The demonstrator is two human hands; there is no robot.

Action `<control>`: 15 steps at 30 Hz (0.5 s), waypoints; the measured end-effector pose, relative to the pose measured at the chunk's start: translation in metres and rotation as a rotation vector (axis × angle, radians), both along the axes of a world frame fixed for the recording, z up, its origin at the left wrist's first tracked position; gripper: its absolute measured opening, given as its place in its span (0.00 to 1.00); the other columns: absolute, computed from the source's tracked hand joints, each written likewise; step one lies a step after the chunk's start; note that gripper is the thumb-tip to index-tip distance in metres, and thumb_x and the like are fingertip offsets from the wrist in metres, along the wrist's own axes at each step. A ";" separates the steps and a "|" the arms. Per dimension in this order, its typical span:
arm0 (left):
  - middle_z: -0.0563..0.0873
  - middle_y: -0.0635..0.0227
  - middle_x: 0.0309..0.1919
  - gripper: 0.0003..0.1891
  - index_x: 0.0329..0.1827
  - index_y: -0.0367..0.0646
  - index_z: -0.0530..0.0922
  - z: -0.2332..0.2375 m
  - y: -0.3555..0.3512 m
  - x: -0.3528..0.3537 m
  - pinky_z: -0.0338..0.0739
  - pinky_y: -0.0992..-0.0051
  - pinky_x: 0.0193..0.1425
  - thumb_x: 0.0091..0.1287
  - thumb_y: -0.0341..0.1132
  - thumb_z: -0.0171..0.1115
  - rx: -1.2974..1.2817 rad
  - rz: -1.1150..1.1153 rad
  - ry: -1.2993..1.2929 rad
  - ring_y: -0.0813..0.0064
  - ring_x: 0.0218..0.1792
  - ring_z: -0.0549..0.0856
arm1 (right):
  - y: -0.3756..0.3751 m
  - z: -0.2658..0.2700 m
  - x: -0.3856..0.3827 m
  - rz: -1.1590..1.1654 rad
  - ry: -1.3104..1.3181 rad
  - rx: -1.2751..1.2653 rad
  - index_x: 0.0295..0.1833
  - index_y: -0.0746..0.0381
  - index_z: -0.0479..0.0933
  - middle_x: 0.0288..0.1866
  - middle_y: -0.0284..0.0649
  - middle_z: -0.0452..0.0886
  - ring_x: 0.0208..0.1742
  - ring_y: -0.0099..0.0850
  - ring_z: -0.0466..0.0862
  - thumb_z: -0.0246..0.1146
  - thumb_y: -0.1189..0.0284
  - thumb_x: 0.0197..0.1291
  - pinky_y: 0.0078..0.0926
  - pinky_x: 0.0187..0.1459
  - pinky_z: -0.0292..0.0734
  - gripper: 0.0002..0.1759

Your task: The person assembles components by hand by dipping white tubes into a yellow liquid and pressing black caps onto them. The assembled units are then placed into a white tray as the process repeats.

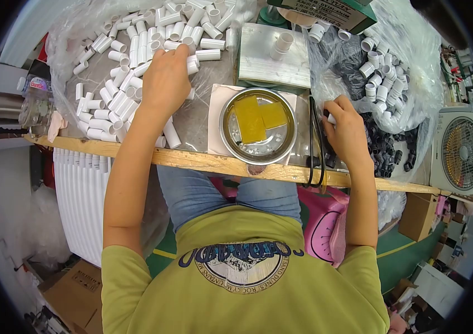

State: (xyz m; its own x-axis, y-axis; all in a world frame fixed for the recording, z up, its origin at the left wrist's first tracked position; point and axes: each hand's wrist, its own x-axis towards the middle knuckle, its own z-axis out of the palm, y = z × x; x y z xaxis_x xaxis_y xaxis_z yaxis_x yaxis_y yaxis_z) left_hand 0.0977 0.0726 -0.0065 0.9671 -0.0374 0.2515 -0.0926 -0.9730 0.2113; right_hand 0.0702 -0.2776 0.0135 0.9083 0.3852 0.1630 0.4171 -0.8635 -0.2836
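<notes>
My left hand (167, 80) reaches into a heap of short white plastic tubes (117, 103) on the left of the bench. Its fingertips are bent down among the tubes and hidden, so I cannot see whether they grip one. At the right of the bowl, my right hand (346, 131) is closed, with a small white plastic piece (331, 119) between thumb and fingers. A round metal bowl (226, 133) holds yellow sponge pieces (251, 119) and some liquid. Behind it stands a metal block (256, 61) with a white fitting (282, 45) upright on top.
Black fittings (384, 153) and white elbow fittings (387, 83) lie in plastic bags at the right. A black cable (314, 145) hangs over the wooden bench edge (208, 163). A fan (460, 150) stands far right; a steel flask (5, 107) and clear bottle (37, 106) are left.
</notes>
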 end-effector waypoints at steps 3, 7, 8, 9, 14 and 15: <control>0.83 0.53 0.38 0.18 0.50 0.40 0.75 0.002 -0.001 -0.001 0.76 0.59 0.48 0.55 0.25 0.66 -0.003 -0.012 0.013 0.51 0.41 0.82 | -0.004 0.000 0.004 -0.040 -0.078 0.036 0.44 0.63 0.79 0.35 0.47 0.80 0.38 0.47 0.81 0.67 0.77 0.54 0.38 0.39 0.76 0.11; 0.82 0.63 0.37 0.18 0.49 0.42 0.75 0.022 -0.007 -0.015 0.76 0.69 0.48 0.55 0.24 0.67 -0.472 -0.081 -0.009 0.66 0.42 0.82 | 0.019 0.019 -0.005 -0.017 -0.121 0.377 0.39 0.64 0.80 0.34 0.46 0.80 0.36 0.44 0.82 0.66 0.78 0.56 0.35 0.40 0.77 0.05; 0.82 0.66 0.37 0.18 0.48 0.42 0.75 0.023 -0.013 -0.021 0.75 0.71 0.48 0.55 0.24 0.67 -0.644 -0.120 0.062 0.71 0.42 0.81 | 0.027 0.023 -0.004 0.114 -0.120 0.390 0.36 0.65 0.80 0.35 0.45 0.80 0.36 0.41 0.83 0.66 0.78 0.56 0.32 0.40 0.77 0.03; 0.81 0.70 0.37 0.17 0.48 0.43 0.75 0.025 -0.020 -0.028 0.75 0.73 0.48 0.55 0.23 0.67 -0.815 -0.157 0.132 0.75 0.42 0.80 | 0.038 0.023 -0.007 0.191 -0.108 0.380 0.36 0.66 0.80 0.38 0.44 0.79 0.36 0.40 0.83 0.66 0.78 0.56 0.31 0.39 0.78 0.03; 0.78 0.76 0.39 0.16 0.45 0.43 0.75 0.024 -0.043 -0.053 0.71 0.80 0.48 0.56 0.22 0.67 -1.018 -0.280 0.192 0.83 0.41 0.76 | 0.069 0.006 -0.012 0.305 0.011 0.201 0.38 0.65 0.77 0.42 0.42 0.77 0.36 0.42 0.82 0.65 0.79 0.56 0.35 0.36 0.78 0.05; 0.78 0.76 0.38 0.15 0.45 0.43 0.75 0.024 -0.045 -0.056 0.71 0.79 0.48 0.56 0.22 0.67 -1.013 -0.275 0.161 0.83 0.41 0.76 | 0.071 0.006 -0.012 0.302 0.009 0.183 0.38 0.65 0.77 0.41 0.42 0.77 0.35 0.42 0.82 0.65 0.79 0.56 0.36 0.36 0.78 0.05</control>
